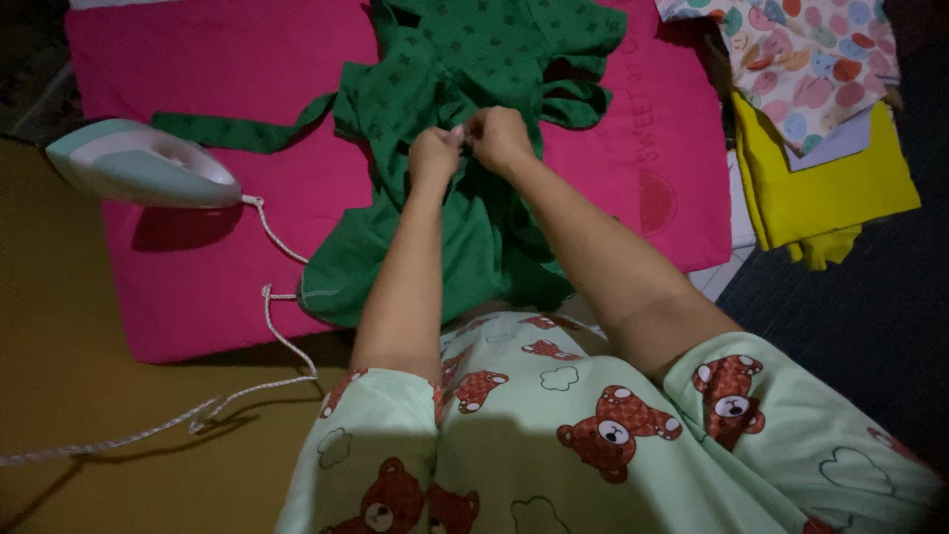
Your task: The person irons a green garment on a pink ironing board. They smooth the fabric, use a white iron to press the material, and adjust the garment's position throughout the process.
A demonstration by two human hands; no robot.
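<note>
Both grips are closed on cloth: the left hand (435,153) and the right hand (499,136) meet knuckle to knuckle, fingers pinched together on a small fold of the dark green patterned fabric garment (465,89), near its middle. What exactly sits between the fingertips is too small to tell. The garment lies rumpled across a bright pink cloth pad (198,257) spread on the floor, with a long green strap (237,129) of the same fabric trailing off to the left. Well to the left of the hands, a pale mint-and-white electric iron (138,163) rests on the pink pad, its braided white cord (277,326) looping down over the pad's edge and across the brownish floor (79,396) toward the person's lap. To the right, apart from the work, lies a stack of folded clothes, a yellow piece (820,188) under a colourful printed one (801,59). The chief risk, as I judge it, is the cord: it runs close by the left forearm and knee, and a snag there could drag the iron over onto the strap or the pad, scorching them if the iron is hot. Tugging hard at the pinched fold could also pull the garment into fresh creases.
</note>
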